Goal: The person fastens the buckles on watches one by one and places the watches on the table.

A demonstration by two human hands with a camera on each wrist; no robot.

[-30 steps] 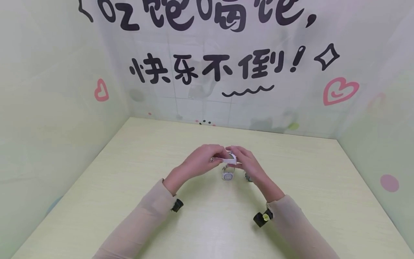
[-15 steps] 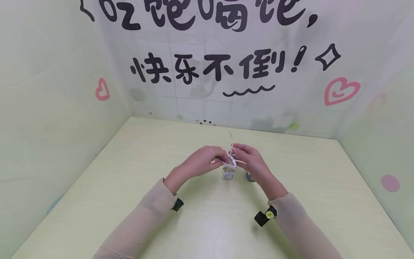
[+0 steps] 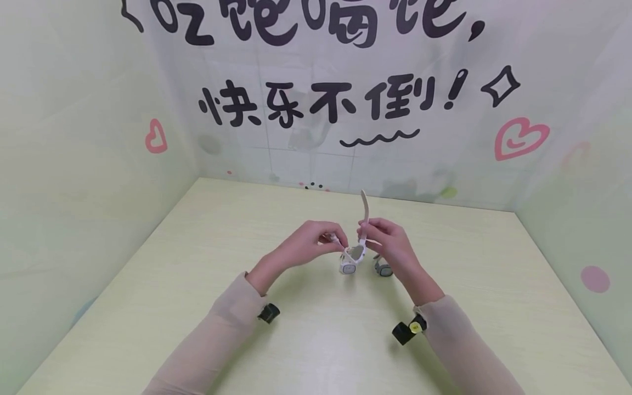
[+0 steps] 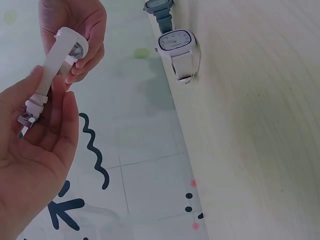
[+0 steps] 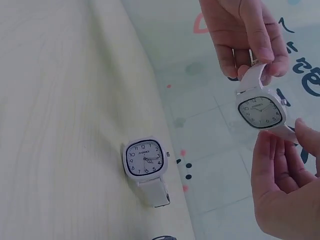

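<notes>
Both hands hold a white wristwatch (image 3: 356, 253) above the table, its strap undone and spread out. My left hand (image 3: 316, 241) pinches the buckle end of the strap (image 4: 54, 65). On the other strap half, close to the case, my right hand (image 3: 390, 246) has its grip; the rest of that half sticks up past the fingers in the head view. A rounded-square dial (image 5: 261, 111) with dark rim and numerals faces the right wrist camera. Below the hands, a second white watch (image 5: 145, 158) stands on the table beside a grey-blue watch (image 3: 383, 267).
The pale wood-grain table (image 3: 316, 340) runs back to a printed curtain (image 3: 316, 159) with dark lettering and pink hearts. Similar curtain walls close in the left and right sides. Black wrist cameras (image 3: 269, 312) hang below the sleeves.
The held watch has gone from a bent loop to an opened-out strap, one half swinging upward. My right hand has drawn slightly to the right, and the grey-blue watch shows more.
</notes>
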